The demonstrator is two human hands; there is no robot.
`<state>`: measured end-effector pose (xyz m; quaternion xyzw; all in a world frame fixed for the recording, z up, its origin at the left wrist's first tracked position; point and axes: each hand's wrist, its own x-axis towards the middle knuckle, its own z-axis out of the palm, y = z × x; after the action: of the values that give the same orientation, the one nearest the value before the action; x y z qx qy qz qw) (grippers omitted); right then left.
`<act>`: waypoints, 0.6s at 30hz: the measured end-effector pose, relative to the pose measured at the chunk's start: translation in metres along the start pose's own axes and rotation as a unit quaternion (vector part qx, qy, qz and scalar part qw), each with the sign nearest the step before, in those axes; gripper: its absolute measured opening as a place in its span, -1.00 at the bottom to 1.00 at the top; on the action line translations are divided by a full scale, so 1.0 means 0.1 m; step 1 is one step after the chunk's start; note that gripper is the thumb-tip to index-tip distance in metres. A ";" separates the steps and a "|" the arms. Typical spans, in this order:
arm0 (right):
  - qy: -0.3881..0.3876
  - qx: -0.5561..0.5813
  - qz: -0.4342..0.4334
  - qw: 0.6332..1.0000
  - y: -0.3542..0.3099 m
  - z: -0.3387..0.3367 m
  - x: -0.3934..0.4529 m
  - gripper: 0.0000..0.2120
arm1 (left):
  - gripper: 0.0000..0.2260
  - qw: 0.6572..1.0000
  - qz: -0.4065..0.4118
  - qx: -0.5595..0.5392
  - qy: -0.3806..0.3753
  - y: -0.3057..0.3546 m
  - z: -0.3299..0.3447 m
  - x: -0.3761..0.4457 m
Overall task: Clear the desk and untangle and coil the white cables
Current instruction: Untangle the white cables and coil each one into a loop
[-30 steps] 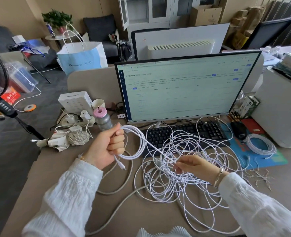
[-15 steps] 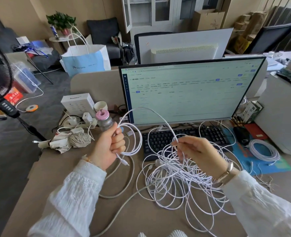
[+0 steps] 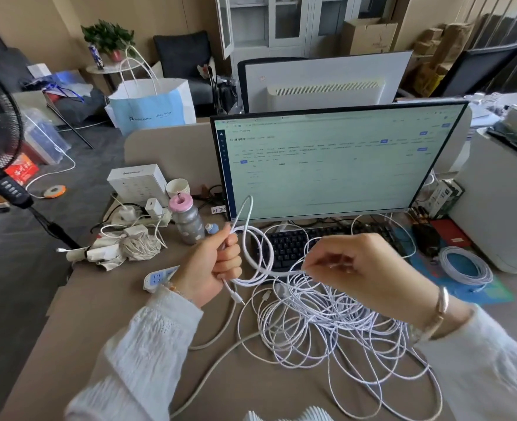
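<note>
Many thin white cables (image 3: 336,326) tangled in loose loops.

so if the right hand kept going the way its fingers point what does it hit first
Probably the cable loops held in the left hand. The right hand points its fingers leftward toward them, though motion blur and depth make this uncertain.

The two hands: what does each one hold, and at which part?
Left hand grips coiled loops of white cable near its plug end; right hand pinches a strand above the tangle.
</note>
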<state>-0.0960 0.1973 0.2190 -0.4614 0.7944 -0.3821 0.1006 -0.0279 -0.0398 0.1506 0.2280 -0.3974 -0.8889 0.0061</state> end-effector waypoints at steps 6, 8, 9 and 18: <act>0.026 -0.059 -0.077 0.995 0.02 0.20 0.13 -0.93 | -0.69 0.988 -0.065 0.108 -0.094 -0.11 0.17 -0.10; 0.050 -0.075 -0.101 0.991 0.03 0.24 0.19 -0.94 | -0.66 0.980 -0.083 0.136 -0.122 -0.17 0.23 -0.13; 0.057 -0.079 -0.111 0.989 0.04 0.26 0.21 -0.94 | -0.65 0.975 -0.094 0.148 -0.135 -0.19 0.26 -0.14; 0.141 -0.060 -0.037 0.988 0.08 0.38 0.22 -0.57 | -0.57 0.949 -0.138 0.214 -0.184 -0.22 0.37 -0.19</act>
<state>-0.0943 0.1619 0.1914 -0.4375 0.8044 -0.3983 -0.0542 -0.0226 0.0054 0.1639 0.1097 -0.5373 -0.8013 -0.2391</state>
